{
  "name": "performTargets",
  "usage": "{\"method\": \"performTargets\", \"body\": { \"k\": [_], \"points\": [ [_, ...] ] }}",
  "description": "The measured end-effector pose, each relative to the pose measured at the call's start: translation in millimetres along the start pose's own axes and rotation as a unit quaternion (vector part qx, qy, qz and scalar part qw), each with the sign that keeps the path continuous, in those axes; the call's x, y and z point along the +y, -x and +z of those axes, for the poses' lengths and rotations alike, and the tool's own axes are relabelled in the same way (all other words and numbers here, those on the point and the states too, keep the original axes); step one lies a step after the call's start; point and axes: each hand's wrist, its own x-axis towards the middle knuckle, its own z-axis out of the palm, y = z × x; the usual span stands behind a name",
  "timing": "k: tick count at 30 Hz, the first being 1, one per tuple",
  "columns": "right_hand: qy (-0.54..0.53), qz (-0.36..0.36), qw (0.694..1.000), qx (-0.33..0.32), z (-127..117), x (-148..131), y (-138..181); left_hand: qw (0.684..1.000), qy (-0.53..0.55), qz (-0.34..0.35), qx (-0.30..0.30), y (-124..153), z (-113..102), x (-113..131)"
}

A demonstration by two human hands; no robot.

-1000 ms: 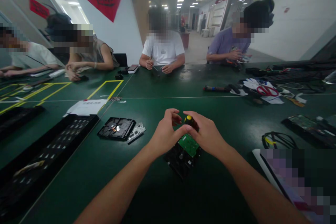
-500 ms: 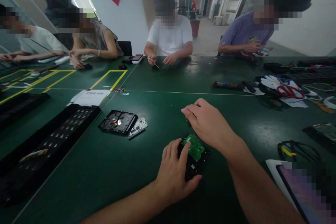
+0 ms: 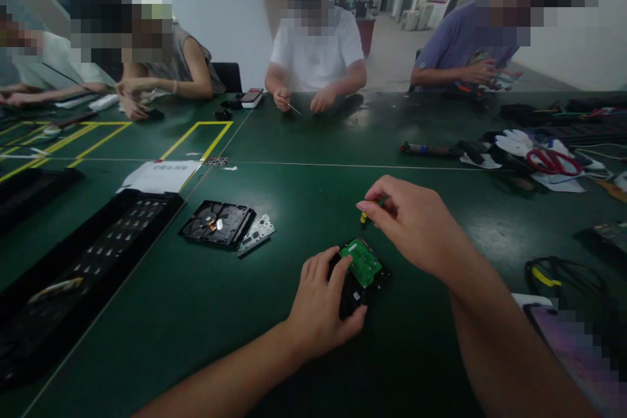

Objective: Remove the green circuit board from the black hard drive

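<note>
A black hard drive [image 3: 365, 281] with a green circuit board [image 3: 361, 261] on top lies on the green table [image 3: 274, 339] in front of me. My left hand [image 3: 321, 307] rests on its left side, fingers curled over the edge, holding it. My right hand [image 3: 416, 225] hovers just beyond the drive, fingers pinched on a small yellow-tipped tool [image 3: 363, 215] that looks like a screwdriver handle.
An opened hard drive [image 3: 217, 222] and a loose metal plate [image 3: 257, 232] lie to the left, beside a long black tray [image 3: 83, 261]. Paper [image 3: 159, 176], red scissors [image 3: 553, 160], gloves and cables sit farther off. Several people sit along the far side. A screen [image 3: 578, 346] is at lower right.
My left hand dropped from the tool onto the drive. My right hand moved out past the drive with the yellow-tipped tool in its fingers. The camera tilted down.
</note>
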Motion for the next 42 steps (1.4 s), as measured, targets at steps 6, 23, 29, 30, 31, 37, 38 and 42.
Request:
{"method": "performTargets", "body": {
  "k": [6,23,29,30,31,37,38,42],
  "points": [
    [0.019,-0.042,0.999,0.012,0,-1,1,1.000,-0.003,0.014,0.001,1,1,-4],
    [0.024,-0.065,0.998,0.006,4,0,-3,0.998,-0.042,0.037,0.008,0,0,-5],
    [0.003,-0.033,0.999,0.014,6,5,-3,0.997,-0.053,0.061,-0.019,-7,-4,-15],
    [0.001,-0.037,0.999,0.011,7,5,-3,0.996,-0.055,0.063,-0.021,-7,-4,-16],
    [-0.002,-0.043,0.999,0.008,7,4,-3,0.996,-0.058,0.064,-0.021,-7,-4,-16],
    [0.009,-0.079,0.997,-0.009,5,2,-3,0.996,-0.068,0.062,-0.015,-4,-3,-13],
    [0.008,-0.076,0.997,-0.010,4,2,-3,0.996,-0.069,0.060,-0.016,-4,-3,-12],
    [0.017,-0.053,0.998,-0.003,5,4,-3,0.996,-0.064,0.056,-0.015,-3,-2,-13]
  ]
}}
